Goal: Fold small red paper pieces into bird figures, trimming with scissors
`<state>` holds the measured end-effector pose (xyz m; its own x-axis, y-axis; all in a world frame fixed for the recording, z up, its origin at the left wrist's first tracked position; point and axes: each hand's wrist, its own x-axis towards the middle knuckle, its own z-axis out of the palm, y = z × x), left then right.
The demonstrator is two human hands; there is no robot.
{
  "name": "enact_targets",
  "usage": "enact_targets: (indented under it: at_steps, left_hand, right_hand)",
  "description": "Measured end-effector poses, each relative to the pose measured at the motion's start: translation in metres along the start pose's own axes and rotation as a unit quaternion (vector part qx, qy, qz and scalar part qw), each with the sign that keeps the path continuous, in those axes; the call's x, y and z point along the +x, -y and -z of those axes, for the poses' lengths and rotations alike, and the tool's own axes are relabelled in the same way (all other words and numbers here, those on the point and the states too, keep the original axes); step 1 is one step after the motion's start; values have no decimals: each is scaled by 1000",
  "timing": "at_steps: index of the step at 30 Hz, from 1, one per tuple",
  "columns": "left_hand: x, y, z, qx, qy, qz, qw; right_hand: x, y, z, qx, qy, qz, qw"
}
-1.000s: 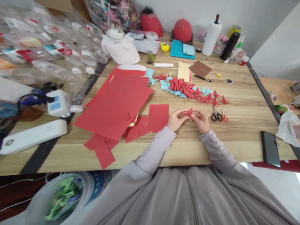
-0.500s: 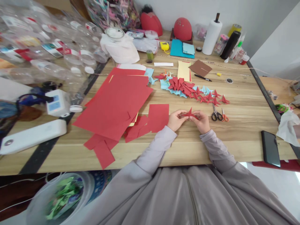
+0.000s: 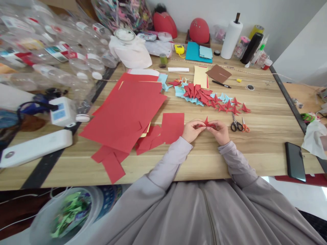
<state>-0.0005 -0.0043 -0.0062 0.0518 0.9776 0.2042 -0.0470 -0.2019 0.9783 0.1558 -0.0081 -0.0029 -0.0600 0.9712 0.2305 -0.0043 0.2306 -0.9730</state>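
Between my two hands is a small folded red paper piece (image 3: 206,121) with a point standing up in its middle. My left hand (image 3: 192,130) pinches its left side, and my right hand (image 3: 220,131) pinches the right side. The fingers cover much of its lower edge. Just beyond lie several folded red paper pieces (image 3: 201,94) of similar shape, with light blue ones (image 3: 187,97) among them. A red paper square (image 3: 173,128) rests left of my left hand. Black-handled scissors (image 3: 236,126) and orange-handled scissors (image 3: 245,126) are to the right of my right hand.
Large red paper sheets (image 3: 127,112) cover the table's left part, with red offcuts (image 3: 113,166) below. Plastic bottles (image 3: 76,58) crowd the far left. A black pen (image 3: 221,84), brown paper (image 3: 218,74) and a yellow tape measure (image 3: 179,50) lie farther back. A phone (image 3: 295,161) is at right.
The upright point of the red paper piece has shifted slightly left, and its side parts are now more covered by my fingers. Both hands stay in nearly the same place.
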Motion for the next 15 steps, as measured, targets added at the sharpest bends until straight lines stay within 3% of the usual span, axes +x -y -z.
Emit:
enact_targets:
  at_steps: [5,12,15]
  left_hand:
    - [0,-4,1,1,-7,-7,1000]
    - [-1,-8,-2,-105,45,116,987]
    - [-1,-9,-3,-125,51,133,982]
  right_hand:
    - [-1,-1,0,-1,-4,1,1000]
    - [-1,-2,2,23,13,-63,998]
    - [-1,2,2,31,29,-67,997]
